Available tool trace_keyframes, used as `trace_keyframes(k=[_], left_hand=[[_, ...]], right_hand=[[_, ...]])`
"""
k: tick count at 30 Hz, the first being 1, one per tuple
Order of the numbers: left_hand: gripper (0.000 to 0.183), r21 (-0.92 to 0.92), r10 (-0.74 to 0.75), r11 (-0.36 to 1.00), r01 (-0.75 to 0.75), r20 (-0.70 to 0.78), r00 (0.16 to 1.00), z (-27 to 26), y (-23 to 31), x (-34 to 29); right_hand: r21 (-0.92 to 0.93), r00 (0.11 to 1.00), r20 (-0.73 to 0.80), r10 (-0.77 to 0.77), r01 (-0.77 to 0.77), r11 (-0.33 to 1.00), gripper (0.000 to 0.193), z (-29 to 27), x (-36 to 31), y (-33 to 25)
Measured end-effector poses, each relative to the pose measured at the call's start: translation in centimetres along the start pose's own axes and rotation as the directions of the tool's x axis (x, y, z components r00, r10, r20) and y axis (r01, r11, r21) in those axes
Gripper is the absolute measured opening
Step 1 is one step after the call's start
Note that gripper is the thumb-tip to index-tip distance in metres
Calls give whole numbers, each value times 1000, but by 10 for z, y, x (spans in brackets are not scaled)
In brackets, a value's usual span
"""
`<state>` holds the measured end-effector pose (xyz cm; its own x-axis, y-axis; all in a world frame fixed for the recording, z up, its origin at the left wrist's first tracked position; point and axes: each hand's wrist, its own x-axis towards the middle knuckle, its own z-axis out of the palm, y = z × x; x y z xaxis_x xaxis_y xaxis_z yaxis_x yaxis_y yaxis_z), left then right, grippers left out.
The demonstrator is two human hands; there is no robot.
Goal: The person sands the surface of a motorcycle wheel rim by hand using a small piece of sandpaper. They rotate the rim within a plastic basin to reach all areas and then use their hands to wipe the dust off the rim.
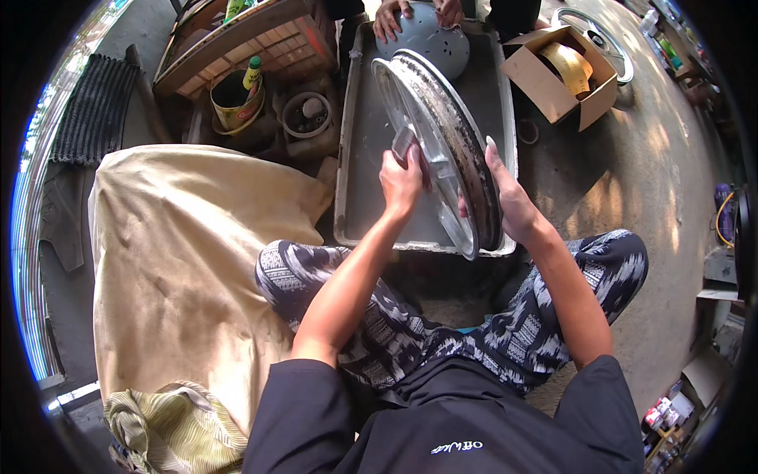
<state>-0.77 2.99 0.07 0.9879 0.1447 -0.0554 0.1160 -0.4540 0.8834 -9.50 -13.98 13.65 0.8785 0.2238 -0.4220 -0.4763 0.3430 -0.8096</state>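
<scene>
A motorcycle wheel rim (462, 158) without a tyre stands tilted on edge in a large shallow grey tray (342, 197). Its silver face is turned left, and its dark, worn outer band faces right. My right hand (512, 193) grips the near right side, thumb outside and fingertips showing through the inside. Closed around a small flat grey piece (403, 141), my left hand (403, 183) is at the spokes near the hub; the piece's exact kind is unclear. Beyond the rim, another person's hands (391, 20) rest on a rounded grey helmet-like shell (422, 39).
Left of the tray stand a bucket (237, 107) with a green-yellow bottle (252, 73), a small round tub (306, 114) and a wooden crate (237, 43). A tan cloth (181, 237) drapes beside my left knee. An open cardboard box (545, 83) and another wheel (620, 47) lie far right.
</scene>
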Motion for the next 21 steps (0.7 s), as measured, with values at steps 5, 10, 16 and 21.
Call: trace_keyframes(k=[5, 10, 16, 21], left_hand=[[48, -89, -118, 988, 124, 75, 990, 6, -17, 6], [54, -60, -245, 967, 248, 53, 968, -2, 1, 19], [53, -63, -203, 976, 207, 69, 977, 14, -18, 3], [57, -116, -306, 939, 324, 147, 941, 6, -13, 21]], right_hand=[[-24, 999, -54, 2, -3, 1000, 66, 5, 6, 1], [-83, 989, -146, -10, -2, 997, 67, 5, -1, -5], [-123, 983, -182, -3, -20, 992, 70, 6, -7, -2], [-120, 985, -175, -13, -9, 993, 70, -2, -4, 1]])
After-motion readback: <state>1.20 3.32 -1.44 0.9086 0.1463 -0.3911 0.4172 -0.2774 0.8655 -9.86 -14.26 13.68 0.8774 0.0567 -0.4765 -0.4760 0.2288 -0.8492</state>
